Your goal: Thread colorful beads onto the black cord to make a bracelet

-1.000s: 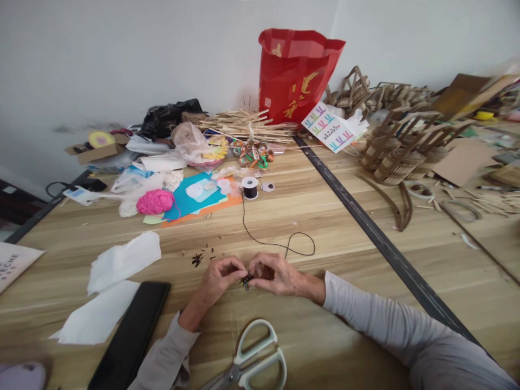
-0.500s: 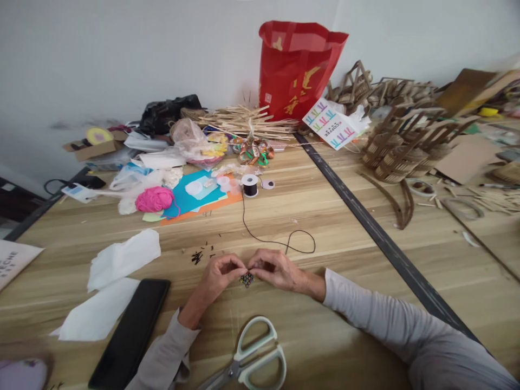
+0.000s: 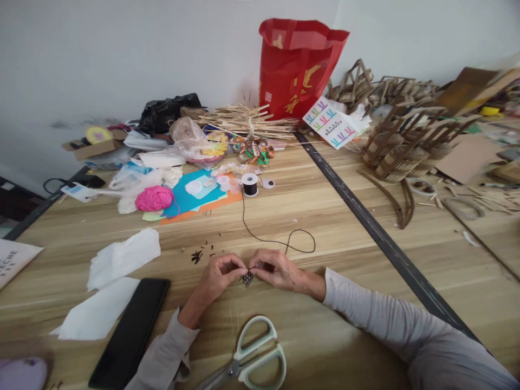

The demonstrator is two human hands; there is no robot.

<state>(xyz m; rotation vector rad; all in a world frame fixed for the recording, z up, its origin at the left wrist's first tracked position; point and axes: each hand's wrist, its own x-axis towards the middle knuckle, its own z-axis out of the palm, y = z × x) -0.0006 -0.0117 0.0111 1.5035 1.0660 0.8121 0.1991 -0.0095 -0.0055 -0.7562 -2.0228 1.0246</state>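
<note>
A: hands status?

B: left hand and right hand meet fingertip to fingertip low at the centre of the wooden table; both pinched narrow on a small beaded cluster; dark beads with coloured specks, hanging just under the fingertips, close above the tabletop; can't tell if it touches the wood.

A: cord?

B: thin black cord runs from the right hand's side, loops on the table just beyond the knuckles, then goes up to a black spool standing further back; exact point where the cord enters the fingers is hidden.

A: what's near?

B: scissors with pale handles lie flat just below the hands, apart from them; black phone to the left, beside the left forearm; two white tissue sheets left of that; loose dark beads scattered just beyond the left hand.

A: back of table?

B: pink yarn ball on blue and orange paper sheets; bundle of thin sticks; red bag upright against the wall; cardboard baskets to the right, across a dark strip running along the table.

A: sleeves?

B: grey, both arms; right forearm lies across the table's near edge.
</note>
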